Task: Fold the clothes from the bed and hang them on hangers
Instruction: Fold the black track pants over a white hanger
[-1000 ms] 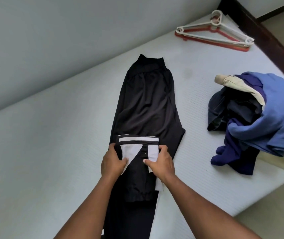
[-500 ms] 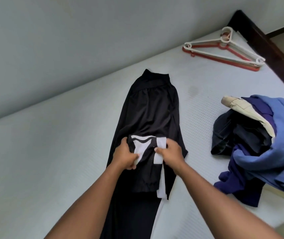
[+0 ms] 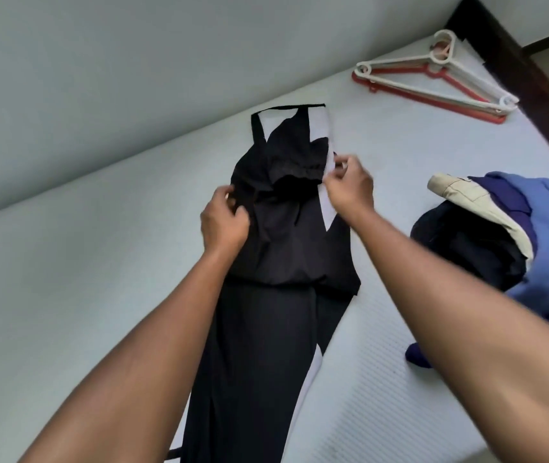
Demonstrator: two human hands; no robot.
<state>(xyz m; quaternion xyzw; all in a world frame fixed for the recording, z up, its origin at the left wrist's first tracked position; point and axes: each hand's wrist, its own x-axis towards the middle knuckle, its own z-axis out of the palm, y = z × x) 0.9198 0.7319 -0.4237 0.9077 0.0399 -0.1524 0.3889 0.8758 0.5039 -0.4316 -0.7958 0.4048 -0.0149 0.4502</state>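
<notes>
Black trousers with white side panels lie lengthwise on the white bed, their lower leg part folded up over the waist end near the wall. My left hand pinches the left edge of the folded cloth. My right hand pinches the right edge at the white stripe. White and red hangers lie stacked on the far right corner of the bed.
A heap of other clothes, blue, navy, dark and beige, sits on the bed to the right of the trousers. A grey wall runs along the bed's far side. A dark wooden bed frame borders the right corner.
Both hands have carried the folded leg end away from me, up over the trousers toward the waistband by the wall. The camera view shifted forward with them.
</notes>
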